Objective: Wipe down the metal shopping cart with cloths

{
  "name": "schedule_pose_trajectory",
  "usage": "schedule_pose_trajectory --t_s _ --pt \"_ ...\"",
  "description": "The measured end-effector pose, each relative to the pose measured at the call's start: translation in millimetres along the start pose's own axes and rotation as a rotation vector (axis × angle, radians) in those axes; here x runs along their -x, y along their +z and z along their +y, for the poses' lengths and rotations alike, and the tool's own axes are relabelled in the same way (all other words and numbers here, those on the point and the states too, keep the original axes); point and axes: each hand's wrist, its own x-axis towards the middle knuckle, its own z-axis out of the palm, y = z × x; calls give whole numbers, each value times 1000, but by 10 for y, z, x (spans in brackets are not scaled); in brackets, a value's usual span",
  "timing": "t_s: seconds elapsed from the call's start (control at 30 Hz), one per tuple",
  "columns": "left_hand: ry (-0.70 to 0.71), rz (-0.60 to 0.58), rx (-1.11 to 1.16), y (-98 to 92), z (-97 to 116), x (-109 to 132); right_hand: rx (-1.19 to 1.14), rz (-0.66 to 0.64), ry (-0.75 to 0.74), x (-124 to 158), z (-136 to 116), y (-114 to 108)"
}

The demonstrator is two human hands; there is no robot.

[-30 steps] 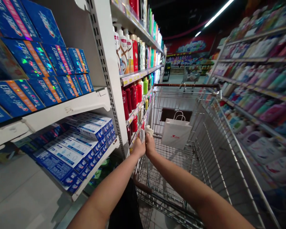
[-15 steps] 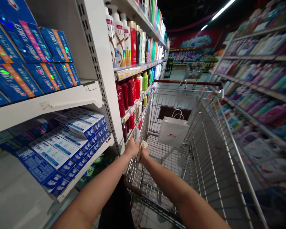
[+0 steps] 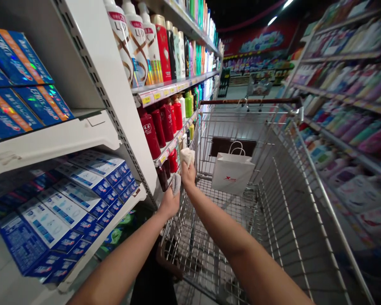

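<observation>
A metal shopping cart [image 3: 282,186] fills the aisle in front of me, with a white paper bag [image 3: 232,171] standing in its basket. My left hand [image 3: 169,201] is closed on a grey cloth [image 3: 175,183] pressed against the cart's left side wall. My right hand [image 3: 188,173] is closed on a crumpled white cloth [image 3: 187,155] a little higher on the same wire wall, near the top rim. Both arms reach forward from the bottom of the view.
Shelves on the left hold blue toothpaste boxes [image 3: 82,186], and red bottles [image 3: 158,127] stand close to the cart's left side. Shampoo bottles [image 3: 139,42] line the shelf above. Another shelf row [image 3: 352,110] runs along the right. A second cart [image 3: 257,87] stands far down the aisle.
My view has moved forward along the left shelves. My right hand has risen along the cart's side wall with the white cloth, and my left hand has dropped slightly below it.
</observation>
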Motion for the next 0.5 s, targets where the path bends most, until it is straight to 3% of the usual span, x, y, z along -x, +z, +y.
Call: schedule_pose_trajectory --t_s 0.27,0.5 --pt "-31 25 -94 -16 50 28 -58 97 97 90 210 -93" --pt "-58 21 -188 -4 94 19 172 192 192 388 823 -493"
